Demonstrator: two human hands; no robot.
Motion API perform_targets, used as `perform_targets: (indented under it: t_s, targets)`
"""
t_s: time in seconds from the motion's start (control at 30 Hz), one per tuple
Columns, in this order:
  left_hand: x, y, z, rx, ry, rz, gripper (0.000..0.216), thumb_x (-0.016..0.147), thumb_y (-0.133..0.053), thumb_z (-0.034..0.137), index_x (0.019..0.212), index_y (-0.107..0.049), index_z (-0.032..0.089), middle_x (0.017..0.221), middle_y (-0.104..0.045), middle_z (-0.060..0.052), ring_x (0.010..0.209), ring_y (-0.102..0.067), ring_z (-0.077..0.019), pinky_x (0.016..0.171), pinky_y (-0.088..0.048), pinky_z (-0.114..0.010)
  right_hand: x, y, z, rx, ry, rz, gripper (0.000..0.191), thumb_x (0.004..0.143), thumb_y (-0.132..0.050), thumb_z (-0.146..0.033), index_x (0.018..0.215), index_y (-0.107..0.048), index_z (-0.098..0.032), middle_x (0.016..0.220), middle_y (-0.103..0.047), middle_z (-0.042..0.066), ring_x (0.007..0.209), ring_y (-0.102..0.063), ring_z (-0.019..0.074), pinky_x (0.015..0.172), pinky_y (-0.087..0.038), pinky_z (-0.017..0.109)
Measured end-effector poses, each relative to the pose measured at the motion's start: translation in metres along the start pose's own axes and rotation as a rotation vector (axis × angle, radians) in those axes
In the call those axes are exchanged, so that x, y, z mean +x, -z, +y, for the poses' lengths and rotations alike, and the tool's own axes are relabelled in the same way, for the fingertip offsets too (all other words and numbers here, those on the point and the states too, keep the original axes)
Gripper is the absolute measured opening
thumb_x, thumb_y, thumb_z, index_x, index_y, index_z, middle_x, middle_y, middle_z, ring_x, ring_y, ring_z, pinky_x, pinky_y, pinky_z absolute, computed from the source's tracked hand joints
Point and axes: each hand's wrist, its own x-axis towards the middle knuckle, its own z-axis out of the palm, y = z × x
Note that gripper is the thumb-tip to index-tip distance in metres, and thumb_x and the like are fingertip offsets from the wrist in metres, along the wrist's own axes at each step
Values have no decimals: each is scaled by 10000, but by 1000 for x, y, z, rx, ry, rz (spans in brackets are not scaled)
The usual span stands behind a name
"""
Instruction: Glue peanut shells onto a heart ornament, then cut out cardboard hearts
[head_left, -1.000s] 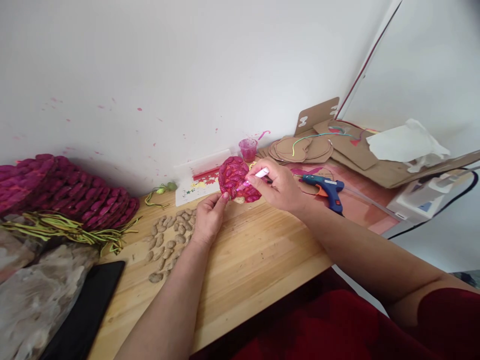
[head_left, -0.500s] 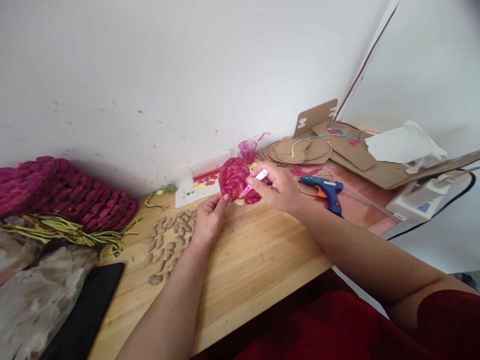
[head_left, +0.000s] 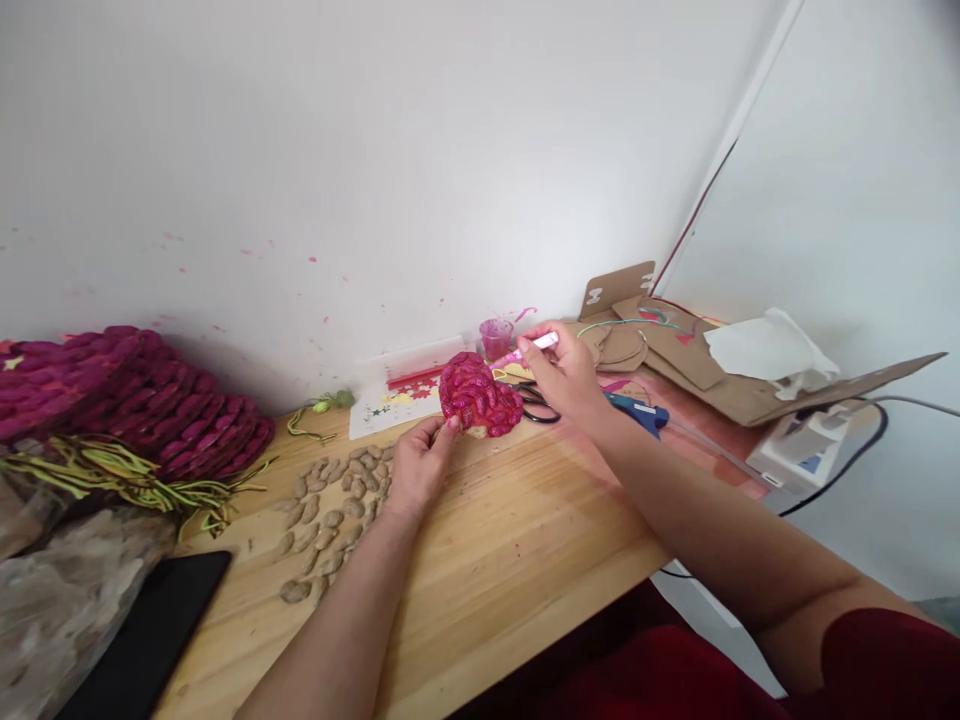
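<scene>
My left hand (head_left: 420,462) pinches the lower edge of a pink-painted heart made of peanut shells (head_left: 477,395), holding it tilted up off the wooden table (head_left: 480,540). My right hand (head_left: 566,375) grips a thin white and pink brush (head_left: 534,346), its tip pointing left toward a small pink paint cup (head_left: 496,338) behind the heart. The brush is clear of the heart. Loose unpainted peanut shells (head_left: 330,508) lie scattered just left of my left wrist.
A stack of pink shell pieces (head_left: 150,395) and green strings (head_left: 135,470) fill the left. A black tablet (head_left: 142,645) lies at the front left. Black scissors (head_left: 537,404), a blue glue gun (head_left: 637,410), cardboard cut-outs (head_left: 675,350) and a white box (head_left: 802,445) sit on the right.
My right hand lifted the brush off the heart and moved it back and right toward the paint cup. The view shifted downward. My left hand kept its hold.
</scene>
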Motion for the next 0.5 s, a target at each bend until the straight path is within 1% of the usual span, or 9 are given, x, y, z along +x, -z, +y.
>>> perform_targets:
  t_s: [0.03,0.1,0.17,0.27,0.37,0.43,0.5]
  targets:
    - [0,0,-1,7,-4,2,403,871,-651,551,809,-737,163,711,-649,-5,734,-546,-171,708,-402,-259,12,1,-1,-46,13,6,184,925,-611,-408,933,-615,-225,783,-673,-10,651,-584,154,642,-438,289]
    - [0,0,-1,23,-15,5,405,876,-644,550,807,-738,162,698,-637,-1,746,-554,-176,721,-404,-263,39,0,-1,-217,13,26,174,906,-632,-393,905,-627,-219,772,-680,-10,655,-576,156,662,-433,290]
    - [-1,0,-2,36,-23,3,401,879,-641,546,819,-744,162,703,-635,0,761,-563,-181,733,-407,-266,66,-6,3,-384,-21,14,151,908,-627,-362,900,-647,-213,800,-705,2,703,-602,168,696,-438,291]
    - [0,0,-3,30,-27,-5,392,880,-639,539,825,-742,165,748,-659,-5,768,-569,-181,737,-411,-267,96,-20,17,-675,-138,-185,161,927,-609,-345,954,-694,-211,931,-751,32,837,-649,188,745,-443,290]
    - [1,-1,-3,28,-29,-13,397,885,-631,541,782,-717,167,761,-663,-7,770,-573,-180,750,-416,-270,108,-34,31,-765,-189,-277,143,866,-679,-316,956,-733,-220,1004,-769,54,944,-659,232,784,-446,312]
    - [1,-1,-3,36,-31,-15,399,886,-627,540,763,-705,169,747,-655,-6,772,-576,-184,758,-421,-273,108,-40,35,-802,-222,-304,167,835,-705,-317,967,-747,-223,1043,-771,74,1008,-653,274,817,-448,345]
    - [1,-1,-2,37,-33,-15,399,883,-625,540,756,-702,170,731,-646,-5,770,-578,-187,760,-426,-276,106,-43,35,-838,-250,-321,200,835,-703,-332,1000,-753,-231,1086,-768,87,1067,-639,305,855,-445,380]
